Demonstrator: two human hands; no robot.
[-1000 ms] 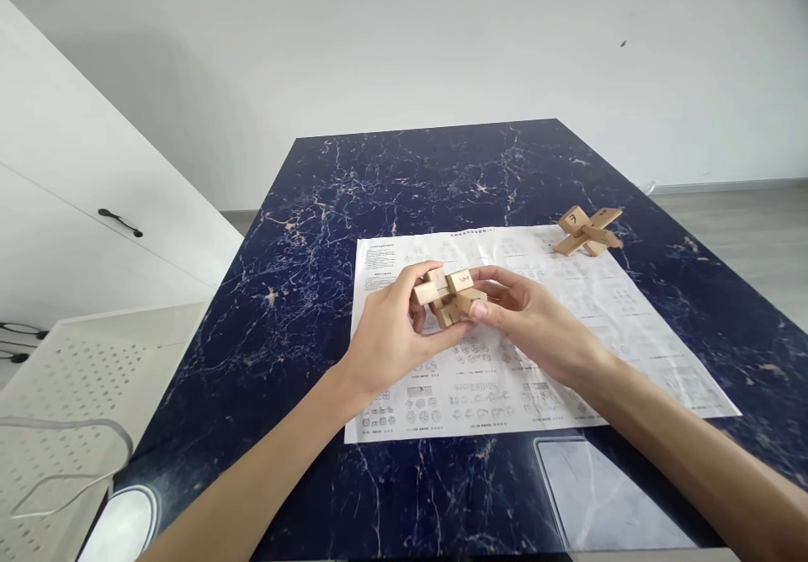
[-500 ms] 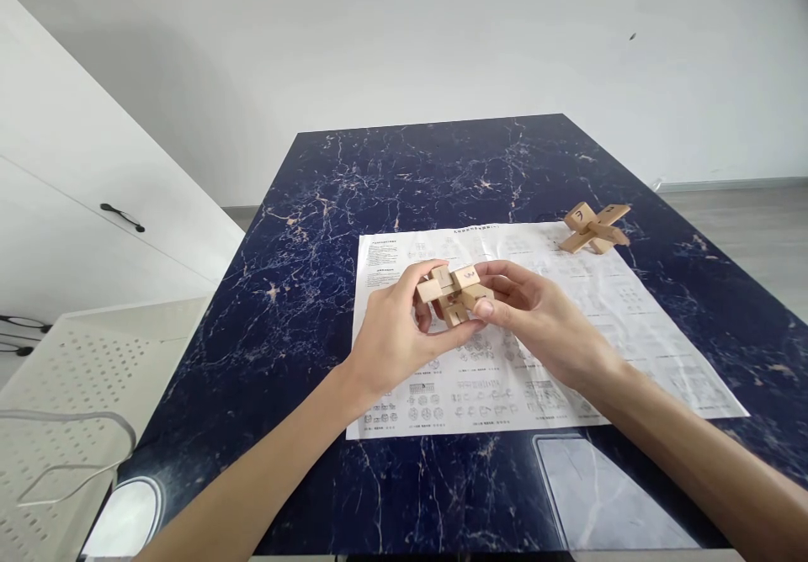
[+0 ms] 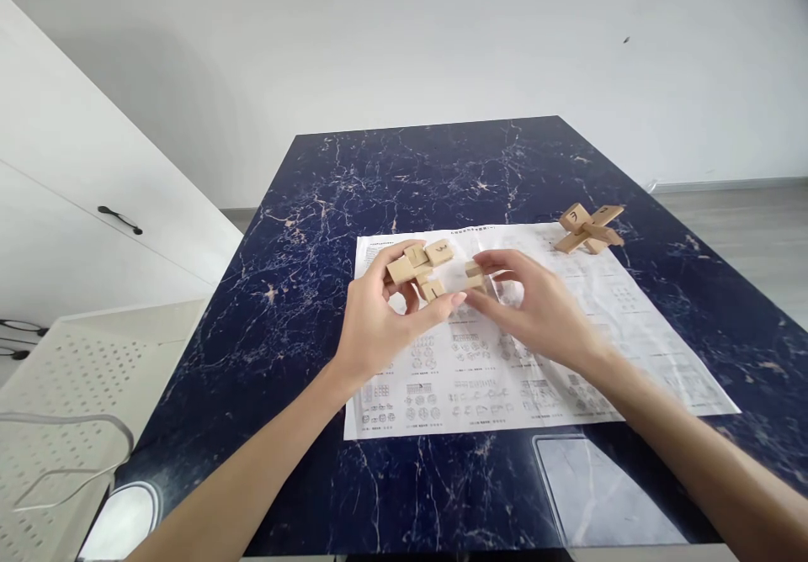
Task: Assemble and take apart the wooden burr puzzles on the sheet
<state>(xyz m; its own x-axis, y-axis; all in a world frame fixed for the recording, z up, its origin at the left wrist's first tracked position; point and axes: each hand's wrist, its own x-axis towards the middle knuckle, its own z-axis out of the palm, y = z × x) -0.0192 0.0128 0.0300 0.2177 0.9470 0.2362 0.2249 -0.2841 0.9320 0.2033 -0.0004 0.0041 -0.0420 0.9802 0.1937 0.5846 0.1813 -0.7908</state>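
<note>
My left hand [image 3: 379, 318] grips a cluster of interlocked wooden puzzle bars [image 3: 419, 267], held just above a printed instruction sheet [image 3: 624, 326]. My right hand [image 3: 536, 310] is blurred by motion and pinches a separate wooden piece [image 3: 475, 274] just to the right of that cluster. A small gap shows between the cluster and the piece. A second group of crossed wooden bars [image 3: 590, 227] lies at the sheet's far right corner, away from both hands.
The sheet lies on a dark blue marbled table [image 3: 404, 175]. A pale rectangular patch [image 3: 599, 495] sits at the table's near edge. A white perforated rack [image 3: 69, 377] and a white cabinet with a black handle [image 3: 119, 221] stand to the left.
The puzzle was one block held by both hands. Now my left hand has lifted most of it up and to the left, and my right hand holds a piece pulled away from it.
</note>
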